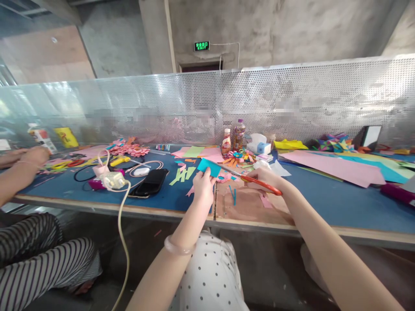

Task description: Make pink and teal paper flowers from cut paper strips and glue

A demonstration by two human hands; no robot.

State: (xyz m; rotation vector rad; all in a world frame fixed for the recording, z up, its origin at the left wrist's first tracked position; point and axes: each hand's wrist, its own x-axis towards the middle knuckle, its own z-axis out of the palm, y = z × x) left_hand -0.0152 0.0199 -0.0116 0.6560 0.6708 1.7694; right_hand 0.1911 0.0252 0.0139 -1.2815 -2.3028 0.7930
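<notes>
My left hand (204,186) pinches a small piece of blue paper (209,166) and holds it up over the table's front part. Orange-handled scissors (262,185) are gripped in my right hand (266,176). Their blades point left and reach the right side of the blue paper; whether they are cutting into it I cannot tell. Below the hands, thin blue paper strips (234,195) and a pink scrap (266,200) lie on the bare brown board (249,211). Green paper strips (183,173) rest to the left of my left hand.
A black phone (149,182), a power strip (113,180) and its cable (122,233) lie at left. Two bottles (239,134) and a tissue pack (259,144) stand behind my hands. Large pink paper (337,166) lies at right. A person's hands (35,157) work at far left.
</notes>
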